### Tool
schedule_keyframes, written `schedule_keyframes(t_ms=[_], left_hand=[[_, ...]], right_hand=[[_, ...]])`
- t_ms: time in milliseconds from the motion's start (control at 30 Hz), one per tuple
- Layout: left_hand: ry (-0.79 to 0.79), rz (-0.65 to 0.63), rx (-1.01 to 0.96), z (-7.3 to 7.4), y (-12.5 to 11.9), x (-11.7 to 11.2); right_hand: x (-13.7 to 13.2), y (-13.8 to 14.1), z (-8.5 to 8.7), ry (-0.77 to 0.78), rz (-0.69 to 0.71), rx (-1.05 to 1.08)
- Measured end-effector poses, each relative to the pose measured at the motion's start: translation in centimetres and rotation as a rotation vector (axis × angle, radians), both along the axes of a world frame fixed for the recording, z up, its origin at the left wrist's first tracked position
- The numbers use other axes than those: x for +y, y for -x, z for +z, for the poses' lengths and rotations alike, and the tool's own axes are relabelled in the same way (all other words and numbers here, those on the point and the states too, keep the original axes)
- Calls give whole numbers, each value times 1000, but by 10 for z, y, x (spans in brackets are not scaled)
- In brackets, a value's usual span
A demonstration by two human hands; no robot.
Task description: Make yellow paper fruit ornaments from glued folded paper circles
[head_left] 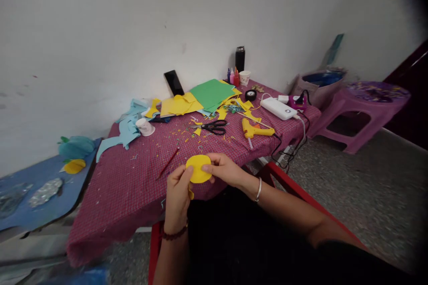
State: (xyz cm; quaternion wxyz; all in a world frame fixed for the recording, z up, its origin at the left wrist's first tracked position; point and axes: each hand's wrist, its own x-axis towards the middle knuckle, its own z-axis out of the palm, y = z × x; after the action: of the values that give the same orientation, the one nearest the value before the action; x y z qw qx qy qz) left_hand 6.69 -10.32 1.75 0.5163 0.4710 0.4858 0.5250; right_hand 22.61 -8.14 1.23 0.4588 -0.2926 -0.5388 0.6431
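Observation:
Both hands hold a round yellow foam piece (198, 168) just above the near edge of the table. My left hand (177, 196) grips its lower left side, thumb up against the piece. My right hand (223, 170) pinches its right edge with thumb and fingers. A red pencil (169, 163) lies on the checked cloth just left of the hands. Black scissors (214, 127) and a yellow glue gun (256, 132) lie farther back on the table.
The table (133, 187) has a magenta checked cloth strewn with foam scraps, yellow and green sheets (210, 93), a paper cup (146, 127), a phone (174, 83), a white power bank (278, 108) and a tape roll (250, 95). A purple plastic stool (364, 111) stands right.

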Motion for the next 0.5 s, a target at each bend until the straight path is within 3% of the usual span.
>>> schedule_keyframes(t_ms=[167,333,400,500], left_hand=[[-46,-85,36,29,8,35],[-57,-127,70,52,19,102],[-26,-90,54,55,28,133],[96,-56,23,54,44,171]], right_hand=[[31,-5,27,-36,99,-22],[105,-3,57,-78,79,-141],[136,4,60,-66,-3,-151],[170,19,51,-14,-104,-116]])
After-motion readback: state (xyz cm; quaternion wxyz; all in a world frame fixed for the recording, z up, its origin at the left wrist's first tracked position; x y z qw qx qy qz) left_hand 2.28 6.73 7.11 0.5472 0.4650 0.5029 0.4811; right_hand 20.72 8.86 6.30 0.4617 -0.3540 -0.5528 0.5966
